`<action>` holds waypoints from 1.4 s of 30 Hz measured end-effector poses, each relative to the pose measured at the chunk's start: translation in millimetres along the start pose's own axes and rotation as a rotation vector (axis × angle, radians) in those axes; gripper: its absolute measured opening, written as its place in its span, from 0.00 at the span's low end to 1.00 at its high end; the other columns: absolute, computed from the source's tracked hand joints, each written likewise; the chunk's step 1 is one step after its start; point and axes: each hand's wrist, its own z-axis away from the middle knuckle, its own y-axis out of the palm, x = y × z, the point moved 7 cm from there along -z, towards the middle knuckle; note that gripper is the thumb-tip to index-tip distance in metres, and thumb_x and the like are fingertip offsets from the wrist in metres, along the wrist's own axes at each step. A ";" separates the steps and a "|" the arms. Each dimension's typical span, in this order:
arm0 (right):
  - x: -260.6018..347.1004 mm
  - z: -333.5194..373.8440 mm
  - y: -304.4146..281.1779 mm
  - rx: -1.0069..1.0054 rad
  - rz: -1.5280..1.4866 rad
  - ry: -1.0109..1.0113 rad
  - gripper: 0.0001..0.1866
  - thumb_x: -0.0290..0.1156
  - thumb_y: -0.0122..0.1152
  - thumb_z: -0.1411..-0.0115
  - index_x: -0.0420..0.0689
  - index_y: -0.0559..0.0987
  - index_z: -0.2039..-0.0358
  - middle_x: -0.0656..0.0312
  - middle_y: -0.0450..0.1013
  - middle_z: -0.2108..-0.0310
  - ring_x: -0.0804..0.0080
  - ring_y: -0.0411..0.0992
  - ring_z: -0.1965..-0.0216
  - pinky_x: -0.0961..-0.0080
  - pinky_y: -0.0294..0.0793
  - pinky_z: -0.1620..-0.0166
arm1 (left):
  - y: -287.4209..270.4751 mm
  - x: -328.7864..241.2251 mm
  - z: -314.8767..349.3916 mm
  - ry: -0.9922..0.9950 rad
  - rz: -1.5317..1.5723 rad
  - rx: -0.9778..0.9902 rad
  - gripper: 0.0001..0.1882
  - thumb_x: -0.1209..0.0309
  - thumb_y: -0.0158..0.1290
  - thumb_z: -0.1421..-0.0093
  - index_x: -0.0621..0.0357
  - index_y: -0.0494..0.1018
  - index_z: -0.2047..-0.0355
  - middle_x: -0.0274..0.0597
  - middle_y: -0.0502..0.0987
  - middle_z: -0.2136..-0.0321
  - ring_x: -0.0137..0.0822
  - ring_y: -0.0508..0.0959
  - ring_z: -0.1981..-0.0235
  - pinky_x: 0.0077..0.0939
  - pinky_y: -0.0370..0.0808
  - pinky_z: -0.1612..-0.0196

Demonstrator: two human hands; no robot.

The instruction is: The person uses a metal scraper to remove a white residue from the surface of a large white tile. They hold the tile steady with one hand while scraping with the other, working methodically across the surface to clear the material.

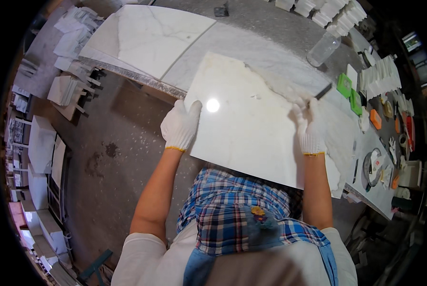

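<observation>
A white polished stone slab (251,128) lies tilted in front of me, its near edge reaching out over my lap. Its straight left edge is in the grip of my left hand (180,125), thumb on top and fingers curled at the side. Along the upper right runs a ragged, greyish border. My right hand (310,126) is over that side, closed, with a thin dark blade-like tool (323,91) sticking out past its fingertips. The tool's handle is hidden. Both hands wear white knit gloves with yellow cuffs.
Another white slab (151,35) lies on the bench at the far left. A clear bottle (323,49), green boxes (344,85) and an orange tool (375,119) are at the right. White stone stacks (380,76) stand behind them. Slabs on racks (42,143) line the left.
</observation>
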 end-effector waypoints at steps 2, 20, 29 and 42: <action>13.5 -6.1 -19.4 -0.055 0.064 -0.096 0.19 0.38 0.54 0.28 0.38 0.71 0.45 0.56 0.75 0.52 0.65 0.75 0.51 0.68 0.76 0.47 | 1.3 0.1 0.3 -0.012 -0.003 0.003 0.34 0.39 0.47 0.36 0.63 0.75 0.58 0.64 0.81 0.63 0.63 0.80 0.58 0.52 0.75 0.54; -73.1 36.7 112.0 0.417 0.399 -0.026 0.15 0.36 0.52 0.29 0.39 0.77 0.50 0.61 0.76 0.60 0.77 0.73 0.60 0.75 0.74 0.55 | 1.1 -0.2 0.1 0.001 -0.009 -0.019 0.34 0.40 0.46 0.37 0.64 0.74 0.58 0.64 0.81 0.63 0.62 0.81 0.58 0.51 0.75 0.54; -4.8 36.3 49.1 0.216 0.819 -0.107 0.20 0.40 0.55 0.31 0.36 0.78 0.50 0.55 0.78 0.62 0.68 0.76 0.59 0.70 0.75 0.55 | -1.9 -2.2 2.3 0.021 0.003 -0.004 0.34 0.41 0.46 0.37 0.67 0.73 0.60 0.66 0.81 0.66 0.62 0.81 0.61 0.51 0.76 0.55; -14.4 68.2 61.6 0.503 1.710 -0.558 0.21 0.44 0.56 0.34 0.55 0.77 0.42 0.57 0.81 0.68 0.54 0.79 0.67 0.61 0.76 0.64 | -0.9 -1.9 -0.4 0.035 -0.026 -0.024 0.34 0.41 0.47 0.36 0.66 0.73 0.60 0.65 0.81 0.68 0.62 0.82 0.62 0.52 0.76 0.57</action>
